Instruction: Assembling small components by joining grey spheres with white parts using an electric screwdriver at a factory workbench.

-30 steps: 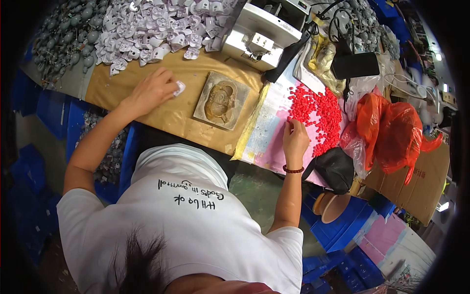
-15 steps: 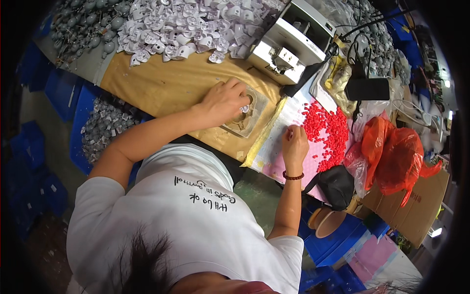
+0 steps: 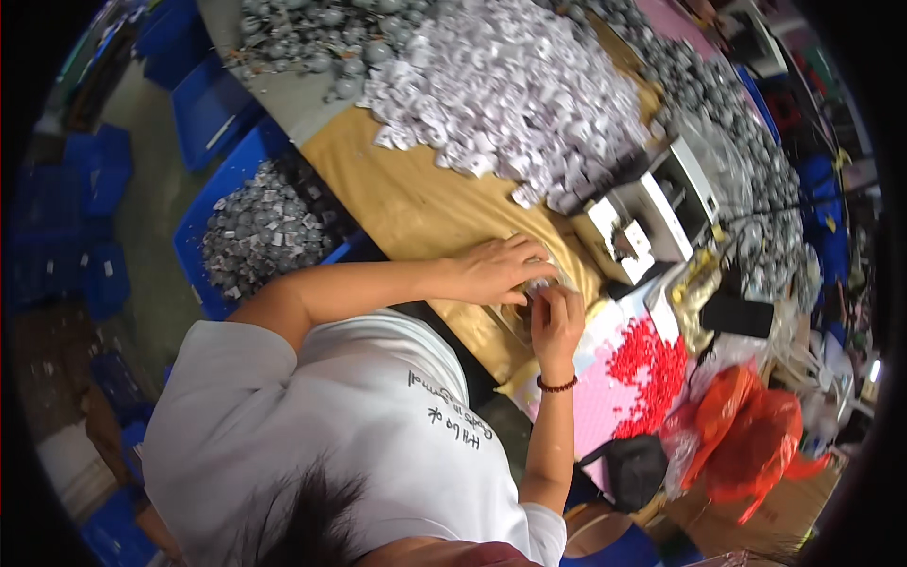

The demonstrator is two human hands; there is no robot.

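Note:
My left hand [image 3: 501, 270] holds a small whitish, see-through plastic piece [image 3: 539, 284] between thumb and fingers. My right hand [image 3: 557, 323], with a dark red bead bracelet on its wrist, meets it from the right, its thumb and fingertips pinched at the piece. Anything else in that pinch is too small to make out. Below the hands, partly covered by them, lies a flat mould-like block [image 3: 515, 326] on the brown sheet [image 3: 392, 203]. Small red parts [image 3: 650, 378] are spread on a pink surface to the right of my right hand.
White plastic parts [image 3: 510, 85] are heaped beyond the hands, grey round parts [image 3: 321, 42] at far left. A white machine [image 3: 642, 227] stands right of the heap. A blue bin [image 3: 203, 236] holds more grey parts. A dark phone [image 3: 737, 317] and red bag [image 3: 746, 425] are rightward.
My right hand has left the edge of the red parts and come to my left hand, which still holds the plastic piece. The whole view has shifted and turned.

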